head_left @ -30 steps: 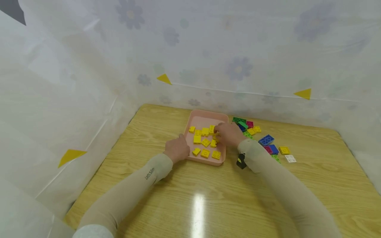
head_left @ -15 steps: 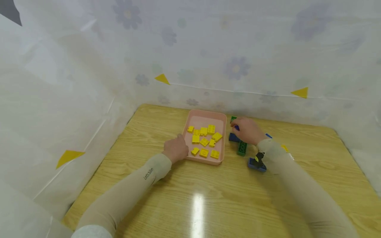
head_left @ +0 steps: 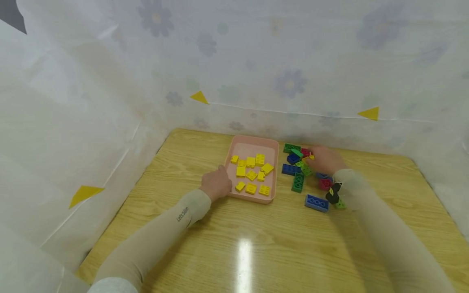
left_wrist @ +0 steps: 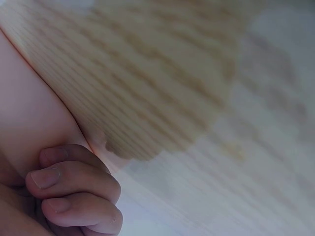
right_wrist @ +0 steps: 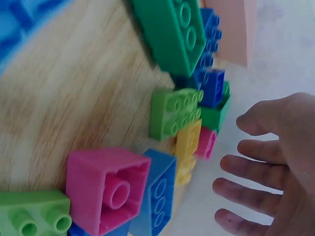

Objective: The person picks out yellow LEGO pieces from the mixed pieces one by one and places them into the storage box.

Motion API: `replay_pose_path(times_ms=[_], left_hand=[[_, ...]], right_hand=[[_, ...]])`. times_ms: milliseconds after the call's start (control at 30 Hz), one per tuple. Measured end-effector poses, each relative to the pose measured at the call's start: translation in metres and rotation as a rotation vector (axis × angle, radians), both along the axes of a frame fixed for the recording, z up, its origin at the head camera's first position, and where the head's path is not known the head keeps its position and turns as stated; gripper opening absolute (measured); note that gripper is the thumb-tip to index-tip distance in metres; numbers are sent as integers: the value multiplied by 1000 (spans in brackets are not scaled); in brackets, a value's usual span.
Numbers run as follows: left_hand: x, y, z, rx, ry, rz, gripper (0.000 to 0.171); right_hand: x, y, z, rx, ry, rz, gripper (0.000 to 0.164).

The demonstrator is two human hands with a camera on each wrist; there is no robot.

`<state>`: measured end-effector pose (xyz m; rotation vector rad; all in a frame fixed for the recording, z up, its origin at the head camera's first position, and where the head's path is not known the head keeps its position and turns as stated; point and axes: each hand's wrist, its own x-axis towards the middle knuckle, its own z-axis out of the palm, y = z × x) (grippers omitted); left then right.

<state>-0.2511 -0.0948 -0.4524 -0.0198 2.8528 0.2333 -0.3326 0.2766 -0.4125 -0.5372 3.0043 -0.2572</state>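
My left hand [head_left: 217, 183] grips the left edge of a pink tray [head_left: 253, 149]; in the left wrist view its fingers [left_wrist: 83, 187] curl against the tray's outer wall [left_wrist: 34, 103]. Several yellow toy bricks [head_left: 250, 162] lie inside the tray. My right hand [head_left: 326, 160] hovers at the back of a loose pile right of the tray. The right wrist view shows its fingers [right_wrist: 251, 167] spread, with nothing between them. Closest to them are two yellow bricks [right_wrist: 188, 140], a small pink brick [right_wrist: 205, 143] and a lime green brick [right_wrist: 172, 114].
Dark green bricks [head_left: 298, 182] and blue bricks [head_left: 291, 169] lie between the tray and the right hand. A blue brick [head_left: 316, 202] sits nearer the front, and a red-pink brick [head_left: 325, 184] is under the right wrist. A flowered sheet [head_left: 256, 73] hangs behind the wooden table [head_left: 205, 248].
My right hand has left the tray, where a yellow brick now lies near the right side, and moved right over the loose bricks. My left hand has stayed at the tray's edge.
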Motion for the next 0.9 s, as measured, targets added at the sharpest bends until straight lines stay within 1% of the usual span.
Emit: replay_pose_path(times_ms=[100, 233, 367, 467, 567, 733, 800, 900], left_hand=[[0, 0, 0, 4, 3, -1, 48], [1, 0, 1, 6, 3, -4, 49], [1, 1, 1, -3, 3, -3, 52], [0, 2, 2, 2, 1, 2, 54], [0, 2, 2, 6, 0, 9, 53], [0, 1, 1, 6, -1, 14, 50], [0, 1, 1, 8, -4, 16, 52], [0, 1, 2, 12, -7, 17, 51]], right_hand=[[-4, 6, -1, 13, -76, -34, 52], [-9, 13, -5, 67, -158, -37, 59], [-13, 17, -10, 99, -195, -34, 63], [-16, 19, -13, 102, -207, -48, 63], [-18, 18, -14, 97, -207, -55, 59], [-20, 15, -16, 71, -188, -72, 50], [-21, 15, -18, 64, -173, -78, 44], [-22, 18, -21, 57, -154, -74, 39]])
